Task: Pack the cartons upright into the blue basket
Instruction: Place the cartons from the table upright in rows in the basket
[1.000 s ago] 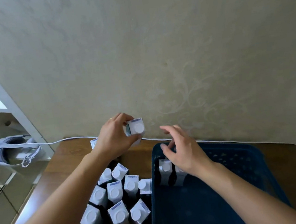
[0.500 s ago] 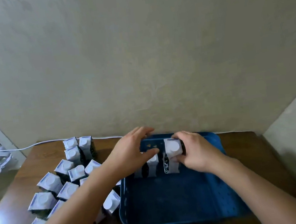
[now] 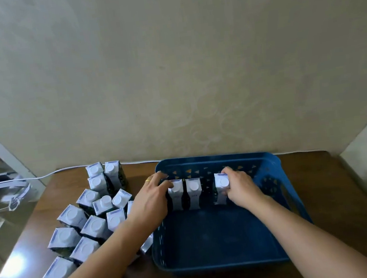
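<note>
A blue basket sits on the brown table against the wall. Three white-capped cartons stand upright along its far side. My right hand grips the rightmost carton, which stands a gap apart from the other two. My left hand rests its fingers against the leftmost carton at the basket's left wall; the middle carton stands free beside it. Several more cartons stand clustered on the table left of the basket, partly hidden by my left forearm.
The wooden table shows bare surface right of the basket. A white cable runs along the wall. A white headset lies on a shelf unit at the far left. A wall corner juts in at the right.
My right hand has carried its carton down from above the row and set it upright further right in the basket. My left hand moved onto the leftmost carton.
</note>
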